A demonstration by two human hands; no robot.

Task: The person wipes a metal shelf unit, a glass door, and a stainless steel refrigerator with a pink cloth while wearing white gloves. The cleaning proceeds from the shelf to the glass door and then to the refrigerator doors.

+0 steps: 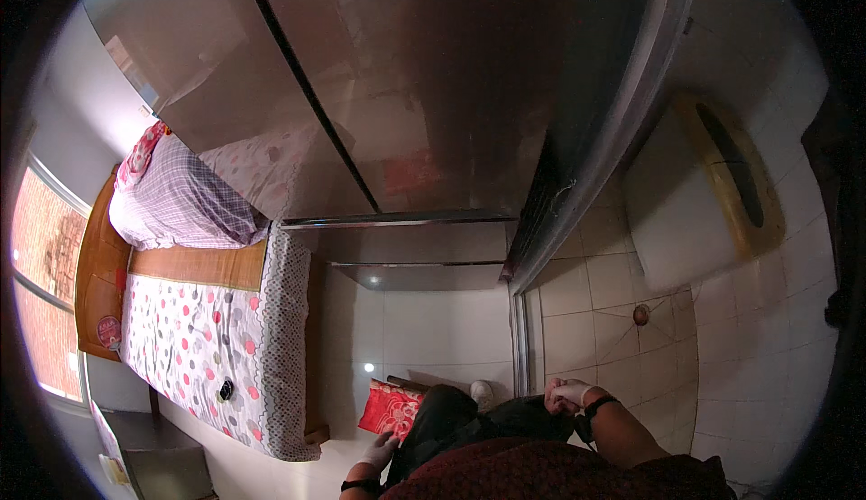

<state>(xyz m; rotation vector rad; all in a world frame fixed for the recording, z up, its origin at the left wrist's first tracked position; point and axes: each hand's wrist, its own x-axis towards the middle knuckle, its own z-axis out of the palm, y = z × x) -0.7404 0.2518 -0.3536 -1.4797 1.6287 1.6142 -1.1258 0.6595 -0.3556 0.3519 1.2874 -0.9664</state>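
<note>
My left hand (378, 451) is low beside my left thigh, close to a red patterned cushion (392, 407). Its fingers look curled, and whatever they hold, if anything, is too small to make out. By my right knee is my right hand (569, 394), its fingers bent together over the dark trousers (460, 428). I cannot see what lies inside that grip. Pale material shows on both hands, and each wrist wears a dark band. The red cushion lies on the pale tiled floor, against a dark bar-like edge. A white shoe (483, 394) shows beyond my legs.
A tall glossy brown wardrobe (406, 76) stands ahead. To the left is a bed (194, 329) with a dotted cover, a plaid bundle (185, 195) and a small black object (225, 390). A metal door track (520, 347) borders a tiled area with a floor drain (640, 314) and a white-and-yellow appliance (690, 202).
</note>
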